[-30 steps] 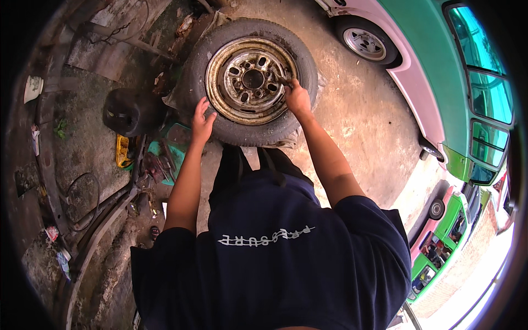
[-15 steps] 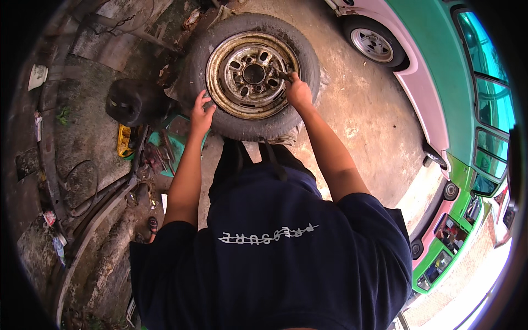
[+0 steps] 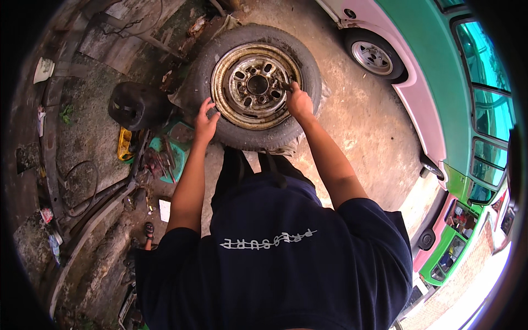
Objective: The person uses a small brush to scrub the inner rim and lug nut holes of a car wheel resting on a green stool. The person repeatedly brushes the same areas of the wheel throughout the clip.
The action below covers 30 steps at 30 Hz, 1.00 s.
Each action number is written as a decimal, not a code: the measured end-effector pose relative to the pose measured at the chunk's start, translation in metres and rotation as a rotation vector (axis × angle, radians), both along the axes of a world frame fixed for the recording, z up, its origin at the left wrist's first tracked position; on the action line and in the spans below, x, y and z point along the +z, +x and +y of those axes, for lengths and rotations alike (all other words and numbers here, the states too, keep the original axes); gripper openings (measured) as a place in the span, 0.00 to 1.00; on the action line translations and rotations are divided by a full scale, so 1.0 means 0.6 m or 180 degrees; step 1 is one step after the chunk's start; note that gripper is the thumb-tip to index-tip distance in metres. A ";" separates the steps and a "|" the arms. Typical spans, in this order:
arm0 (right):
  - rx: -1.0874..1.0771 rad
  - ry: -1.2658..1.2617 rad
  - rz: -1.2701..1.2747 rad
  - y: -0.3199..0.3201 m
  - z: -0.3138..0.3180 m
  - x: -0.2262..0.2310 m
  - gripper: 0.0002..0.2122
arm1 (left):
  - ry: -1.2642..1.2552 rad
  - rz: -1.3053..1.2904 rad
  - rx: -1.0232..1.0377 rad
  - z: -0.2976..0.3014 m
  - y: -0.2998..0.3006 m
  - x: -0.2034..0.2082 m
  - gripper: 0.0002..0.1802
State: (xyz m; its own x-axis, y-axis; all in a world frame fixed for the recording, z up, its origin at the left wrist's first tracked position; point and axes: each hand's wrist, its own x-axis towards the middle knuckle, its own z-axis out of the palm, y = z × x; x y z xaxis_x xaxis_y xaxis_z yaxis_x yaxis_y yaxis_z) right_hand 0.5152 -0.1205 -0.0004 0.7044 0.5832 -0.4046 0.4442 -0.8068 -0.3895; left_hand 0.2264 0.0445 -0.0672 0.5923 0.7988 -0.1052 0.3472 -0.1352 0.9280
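Your view shifts, but your 2 hands hold their places at the wheel.

The round black rubber tyre on its rust-stained steel rim, the wheel (image 3: 256, 110), lies at 12 o'clock in your view, slightly lower in the picture than half a second ago. Your right hand (image 3: 300, 103), near 4 o'clock of the hub, is closed on a short dark tool (image 3: 287, 86) at 3 o'clock; its kind is unclear. Your left hand (image 3: 205, 124), at 8 o'clock, has its fingers apart by the tyre's inner edge; you cannot tell whether they press. More of a white rectangular sheet (image 3: 164, 210) now shows toward 8 o'clock. The work seemingly stays at the same spot on the rim.
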 end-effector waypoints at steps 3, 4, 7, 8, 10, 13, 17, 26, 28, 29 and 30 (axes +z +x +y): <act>-0.0064 -0.0144 0.0104 -0.021 -0.039 0.010 0.14 | -0.0039 -0.0103 -0.0030 0.001 0.005 0.005 0.33; -0.0084 -0.0249 0.0134 -0.030 -0.052 0.013 0.14 | -0.0203 0.0006 -0.0010 -0.002 0.000 0.011 0.33; -0.0116 -0.0129 0.0133 -0.037 -0.058 0.014 0.14 | -0.0487 -0.0045 0.0052 -0.004 -0.001 0.025 0.32; -0.0123 -0.0115 0.0082 -0.036 -0.052 0.013 0.13 | -0.0560 -0.0091 0.0067 -0.004 0.000 0.028 0.32; -0.0197 -0.0040 -0.0006 -0.028 -0.018 0.005 0.12 | -0.0612 -0.0097 0.0026 -0.003 0.000 0.033 0.32; -0.0141 0.0041 -0.0072 -0.022 0.005 0.001 0.12 | -0.0635 -0.0032 -0.0017 0.001 -0.003 0.036 0.33; -0.0286 -0.0082 -0.0020 -0.044 -0.043 0.011 0.11 | -0.0861 0.0070 0.0002 0.004 -0.011 0.030 0.33; -0.0201 0.0039 -0.0241 -0.026 -0.002 0.013 0.11 | -0.0646 -0.0120 -0.0195 0.005 -0.022 0.009 0.32; -0.0254 0.0013 -0.0199 -0.029 0.002 0.015 0.12 | -0.0510 -0.0156 -0.0240 0.006 -0.022 0.012 0.32; -0.0301 -0.0075 -0.0190 -0.033 -0.002 0.016 0.12 | -0.0526 -0.0122 -0.0243 0.005 -0.020 0.014 0.32; -0.0348 -0.0147 -0.0201 -0.038 -0.008 0.016 0.12 | -0.0463 -0.0098 -0.0282 0.004 -0.018 0.015 0.32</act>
State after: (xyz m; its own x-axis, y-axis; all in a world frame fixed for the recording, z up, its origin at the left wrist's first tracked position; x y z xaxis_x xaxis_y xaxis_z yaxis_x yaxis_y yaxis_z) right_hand 0.4926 -0.1253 0.0093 0.7876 0.4833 -0.3822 0.3751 -0.8682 -0.3249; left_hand 0.2155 0.0467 -0.0582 0.6645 0.7209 -0.1967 0.3110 -0.0275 0.9500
